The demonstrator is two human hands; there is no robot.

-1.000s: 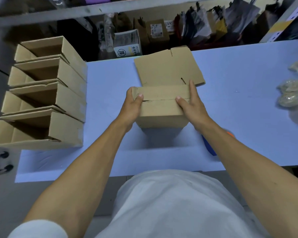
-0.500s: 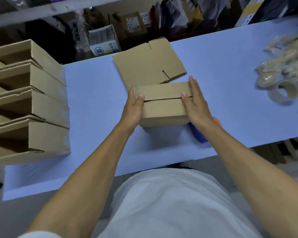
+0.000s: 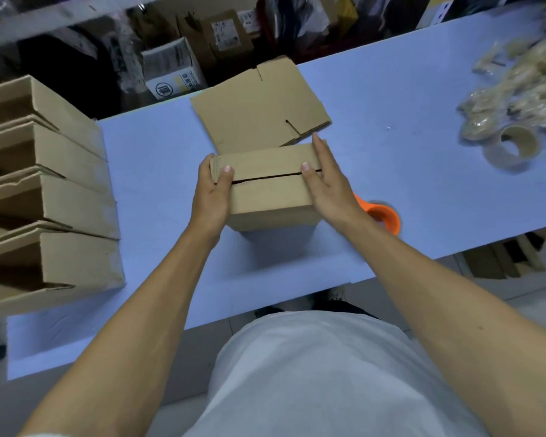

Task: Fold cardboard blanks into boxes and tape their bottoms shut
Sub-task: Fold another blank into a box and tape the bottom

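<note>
A small brown cardboard box [image 3: 267,190] stands on the blue table [image 3: 391,171] with its two bottom flaps folded together, a dark seam running between them. My left hand [image 3: 213,190] grips the box's left end, thumb on top beside the seam. My right hand [image 3: 325,181] presses its right end with straight fingers, thumb on the seam. Behind the box lies a stack of flat cardboard blanks [image 3: 256,105]. An orange tape dispenser [image 3: 382,216] sits just right of my right wrist, partly hidden.
Several folded boxes [image 3: 44,197] lie in a row at the table's left end. An empty tape core [image 3: 514,146] and a heap of crumpled tape scraps [image 3: 517,89] sit at the far right. Cluttered shelves rise behind the table.
The view has swung right and down, bringing the tape core and the orange dispenser into sight. Both hands keep their hold on the box, which stays in place.
</note>
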